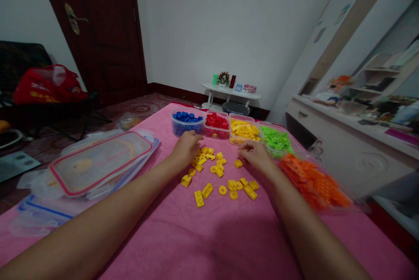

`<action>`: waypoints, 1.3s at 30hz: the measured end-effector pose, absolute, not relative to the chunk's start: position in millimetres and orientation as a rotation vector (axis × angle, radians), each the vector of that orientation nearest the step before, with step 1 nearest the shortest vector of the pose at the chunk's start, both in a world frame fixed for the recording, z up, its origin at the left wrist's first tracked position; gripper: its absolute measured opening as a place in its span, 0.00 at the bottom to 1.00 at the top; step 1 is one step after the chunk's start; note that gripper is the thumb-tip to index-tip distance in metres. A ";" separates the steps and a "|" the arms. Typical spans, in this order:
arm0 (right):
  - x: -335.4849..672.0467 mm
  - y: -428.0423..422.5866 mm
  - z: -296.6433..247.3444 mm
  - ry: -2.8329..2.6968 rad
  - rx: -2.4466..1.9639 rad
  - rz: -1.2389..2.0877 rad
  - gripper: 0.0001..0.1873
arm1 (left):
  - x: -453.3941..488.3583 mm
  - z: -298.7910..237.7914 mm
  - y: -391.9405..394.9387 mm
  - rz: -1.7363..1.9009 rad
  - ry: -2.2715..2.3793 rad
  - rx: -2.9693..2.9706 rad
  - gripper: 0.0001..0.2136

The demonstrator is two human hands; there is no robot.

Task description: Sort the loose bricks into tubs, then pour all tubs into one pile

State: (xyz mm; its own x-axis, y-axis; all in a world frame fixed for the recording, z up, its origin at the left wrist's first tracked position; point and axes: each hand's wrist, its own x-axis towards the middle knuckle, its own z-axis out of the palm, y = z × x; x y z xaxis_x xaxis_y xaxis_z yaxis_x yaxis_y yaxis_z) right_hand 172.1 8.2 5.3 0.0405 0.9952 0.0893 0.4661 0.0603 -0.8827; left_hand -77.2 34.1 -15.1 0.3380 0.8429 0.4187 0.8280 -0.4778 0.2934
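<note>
My left hand point(187, 148) is just in front of the round tub of blue bricks point(187, 117), at the left edge of the loose yellow bricks point(207, 154). Its fingers are curled together, and what they hold, if anything, is hidden. My right hand point(258, 154) hovers before the clear box of yellow bricks point(245, 130), thumb and fingers pinched; I cannot make out anything between them. One yellow brick point(238, 164) lies right beside its fingertips. Nearer to me are more yellow bricks and flat round yellow pieces point(223, 190), scattered on the pink cloth point(183, 236).
Boxes of red bricks point(216, 121), green bricks point(276, 139) and orange bricks point(314, 181) continue the row to the right. Stacked clear lids point(101, 162) cover the table's left side. Beyond the table stands a low white shelf point(231, 91).
</note>
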 end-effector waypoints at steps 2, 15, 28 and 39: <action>153.9 2.6 6.2 -1.394 -1.399 1.008 0.03 | -67.4 -4.2 24.3 1.168 1.272 2.556 0.13; 88.6 -28.5 6.5 -0.523 -0.870 1.895 0.16 | -41.2 25.6 -23.9 1.149 0.790 2.704 0.14; 95.7 -23.2 11.3 -0.667 -0.917 1.883 0.23 | -119.8 40.4 12.2 -0.320 1.870 2.456 0.14; 91.3 -25.9 10.3 -0.690 -1.008 1.857 0.20 | -88.5 38.3 8.0 0.480 1.369 2.500 0.13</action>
